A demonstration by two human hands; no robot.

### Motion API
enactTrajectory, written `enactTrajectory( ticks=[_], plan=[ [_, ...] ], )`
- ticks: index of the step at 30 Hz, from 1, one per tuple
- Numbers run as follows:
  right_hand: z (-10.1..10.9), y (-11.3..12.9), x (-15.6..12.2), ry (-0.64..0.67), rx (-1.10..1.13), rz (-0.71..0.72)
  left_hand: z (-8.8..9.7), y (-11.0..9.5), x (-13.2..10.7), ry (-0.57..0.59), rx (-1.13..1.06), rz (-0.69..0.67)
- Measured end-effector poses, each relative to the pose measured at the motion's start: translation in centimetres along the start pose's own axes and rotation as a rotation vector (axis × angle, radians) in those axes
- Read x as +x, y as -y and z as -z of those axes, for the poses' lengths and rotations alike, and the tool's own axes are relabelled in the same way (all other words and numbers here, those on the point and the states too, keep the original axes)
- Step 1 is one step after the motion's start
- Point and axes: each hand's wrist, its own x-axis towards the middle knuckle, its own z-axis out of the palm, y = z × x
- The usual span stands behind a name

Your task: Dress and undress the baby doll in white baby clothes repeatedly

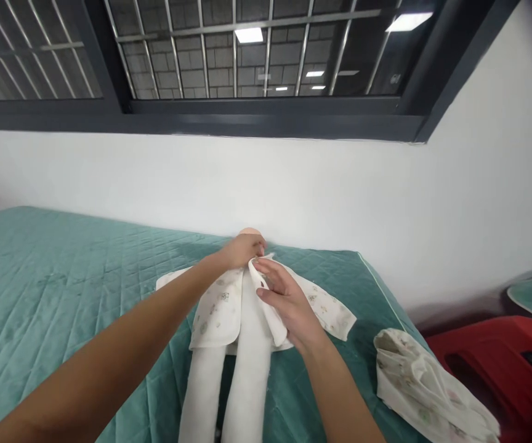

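Observation:
A doll with white cloth-like legs (246,381) lies on its back on a green quilted cover, its feet toward me. On it is a white printed baby jacket (217,311) with the front parted and sleeves spread sideways. My left hand (244,250) is at the collar, its fingers bent and closed on the fabric edge; it hides most of the doll's head (250,231). My right hand (287,298) pinches the jacket's right front panel between thumb and fingers, lifting its edge and folding it back. The left sleeve is partly behind my left forearm.
Crumpled printed cloth (427,381) lies at the right edge of the green quilted cover (85,295). Beyond that edge stands a red plastic chair or stool (492,363). A white wall (201,178) and a barred window (257,55) rise behind.

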Motion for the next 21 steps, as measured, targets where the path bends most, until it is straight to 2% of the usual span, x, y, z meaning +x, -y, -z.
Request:
enactTrajectory(
  ticks=[2,4,7,9,12,17,18,21],
  plan=[
    [-0.2,-0.5,0.1,0.029,-0.07,-0.035,0.9,0.1,-0.7,-0.01,-0.133,0.025],
    [-0.4,-0.6,0.0,0.054,-0.147,-0.089,1.3,0.1,-1.1,0.049,-0.185,0.071],
    [-0.7,-0.5,0.0,0.064,-0.209,-0.132,1.2,-0.4,-1.0,0.173,-0.135,0.145],
    [-0.9,-0.2,-0.1,0.059,-0.237,-0.133,0.6,-0.7,-0.6,0.192,-0.083,0.169],
    [-1.1,0.2,-0.2,0.045,-0.28,-0.147,-0.6,-0.8,0.2,0.063,-0.023,0.185],
    [-1.3,1.0,-0.5,0.02,-0.262,-0.19,-1.9,0.1,0.6,-0.328,-0.029,0.249],
    [-1.3,1.1,-0.5,0.038,-0.252,-0.203,-1.9,0.3,0.4,-0.357,-0.03,0.267],
    [-0.9,1.5,-0.6,0.132,-0.245,-0.218,-1.6,0.7,-0.4,-0.327,-0.01,0.282]
  ],
)
